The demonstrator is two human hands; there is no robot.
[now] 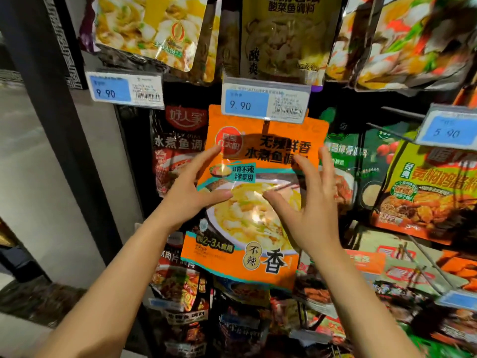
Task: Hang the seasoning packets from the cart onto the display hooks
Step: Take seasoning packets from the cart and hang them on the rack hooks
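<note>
An orange seasoning packet (247,257) with a picture of a fish dish hangs in the middle of the display, tilted a little. Its top edge is hidden behind a 9.90 price tag (265,102) at the front of a display hook, so the hook itself is not visible. My left hand (191,192) touches the packet's left side, thumb and index finger spread flat on its front. My right hand (307,202) lies against the right side with straight, spread fingers and the thumb on the front. No cart is in view.
Other hanging packets surround the orange one: dark red ones (178,151) to the left, green (361,161) and yellow-orange ones (423,192) to the right, yellow ones (154,27) above. More price tags (125,90) (451,130) jut out. A dark upright post (64,104) borders the display's left.
</note>
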